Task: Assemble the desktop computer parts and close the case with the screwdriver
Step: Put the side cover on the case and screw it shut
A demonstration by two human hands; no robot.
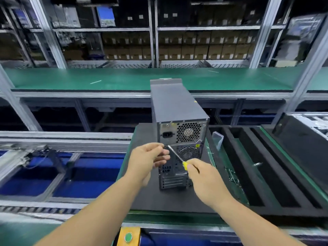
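Observation:
A dark grey desktop computer case (174, 107) stands upright on a black foam mat (170, 197), its rear panel with fan grilles and power socket facing me. My right hand (202, 176) grips the yellow handle of a screwdriver (177, 157). The metal shaft slants up and left to the rear panel's left edge. My left hand (147, 160) is at that edge, its fingers pinching around the screwdriver tip. Whether a screw sits under the fingers is hidden.
A small clear plastic box (218, 140) stands right of the case. A black foam tray (257, 167) with long slots fills the right side. A conveyor with blue bins (58, 174) runs on the left. A green shelf (106, 79) and stocked racks lie behind.

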